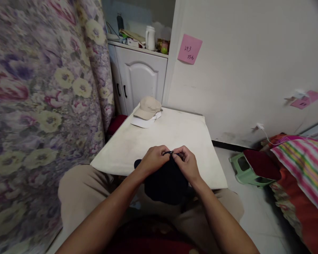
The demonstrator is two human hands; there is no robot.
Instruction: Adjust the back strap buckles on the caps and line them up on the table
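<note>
A dark navy cap (165,185) hangs over the near edge of the white table, its crown toward my lap and part of its brim showing at the left. My left hand (155,158) pinches one end of the cap's back strap. On the other side of the small buckle (171,153), my right hand (184,161) has its thumb and fingers closed on the strap. Both hands meet close together above the table's front edge. Farther back lie a beige cap (148,107) and, beneath it, a white cap (144,122).
The table (180,132) stands against the wall. A floral curtain (42,106) hangs at the left, and a white cabinet (141,76) is behind. To the right are a green stool (245,167) with a dark red seat and a bed with a striped cover (304,158).
</note>
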